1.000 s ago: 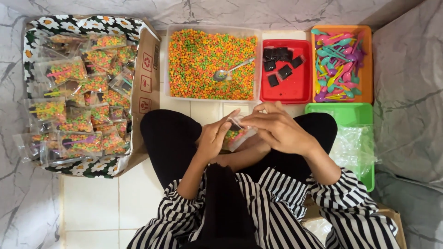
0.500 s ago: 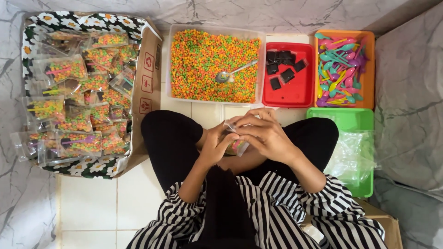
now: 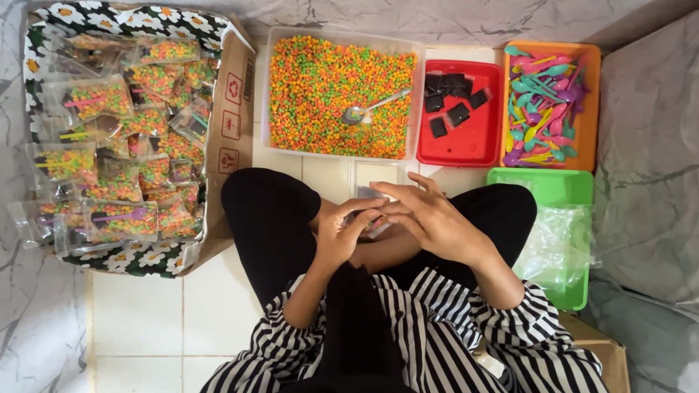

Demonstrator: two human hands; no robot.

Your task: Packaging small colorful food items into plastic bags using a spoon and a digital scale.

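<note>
Both hands are closing on a small clear plastic packet (image 3: 373, 218) over the lap of a person sitting on a white tiled floor.

The left hand (image 3: 342, 234) is pinching the packet's edge with curled fingers while the right hand (image 3: 429, 218) is covering it, fingers spread and pressing. Just ahead, a metal spoon (image 3: 364, 110) is lying in a clear tub of orange, green and yellow pellets (image 3: 336, 91), beside a red tray of small black squares (image 3: 470, 138).

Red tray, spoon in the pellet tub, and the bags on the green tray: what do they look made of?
Red tray: likely moulded plastic, smooth and glossy, with rounded rims. Spoon: apparently polished metal, silvery with a bright reflection. Bags: thin clear plastic film, see-through, crinkled, shiny in the folds.
</note>
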